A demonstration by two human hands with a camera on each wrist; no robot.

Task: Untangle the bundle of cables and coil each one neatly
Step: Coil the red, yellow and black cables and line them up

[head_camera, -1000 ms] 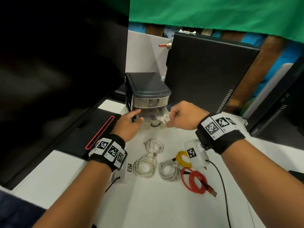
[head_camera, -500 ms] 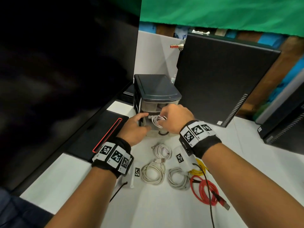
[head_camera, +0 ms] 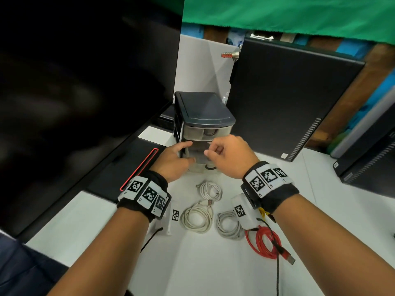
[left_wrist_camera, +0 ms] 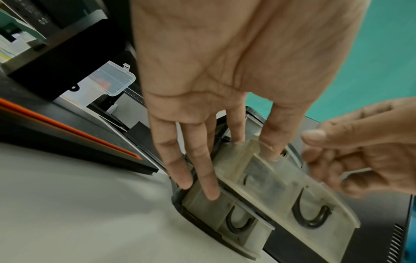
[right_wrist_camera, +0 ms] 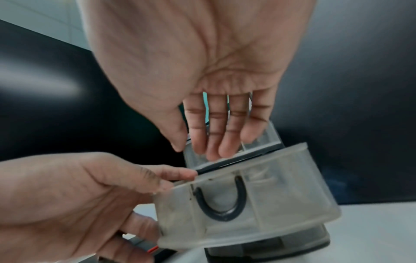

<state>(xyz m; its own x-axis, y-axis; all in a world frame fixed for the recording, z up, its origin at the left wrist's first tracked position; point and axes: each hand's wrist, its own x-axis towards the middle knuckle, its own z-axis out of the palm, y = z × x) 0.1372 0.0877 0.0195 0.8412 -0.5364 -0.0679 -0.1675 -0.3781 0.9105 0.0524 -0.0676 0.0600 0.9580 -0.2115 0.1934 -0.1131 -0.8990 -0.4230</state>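
Note:
A small drawer unit [head_camera: 203, 112] with a dark lid stands at the back of the white table. Its middle translucent drawer [head_camera: 197, 154] is pulled out. My left hand [head_camera: 188, 151] pinches the drawer's [left_wrist_camera: 281, 178] left wall, thumb inside and fingers outside. My right hand [head_camera: 215, 149] hovers over the drawer [right_wrist_camera: 270, 204] with relaxed fingers [right_wrist_camera: 211, 138], holding nothing. Three coiled white cables [head_camera: 210, 189] [head_camera: 196, 217] [head_camera: 228, 226] and a coiled red cable [head_camera: 264, 242] lie in front. A yellow cable [head_camera: 263, 212] is mostly hidden by my right wrist.
A large dark monitor [head_camera: 74, 92] fills the left side, with a black base with a red line [head_camera: 128, 174] under it. A black computer tower [head_camera: 288, 99] stands just right of the drawer unit. A thin black wire [head_camera: 277, 263] crosses the red coil.
My right hand carried a white coiled cable to the open drawer and now holds nothing; the cable is out of sight. The left hand stayed on the drawer's side.

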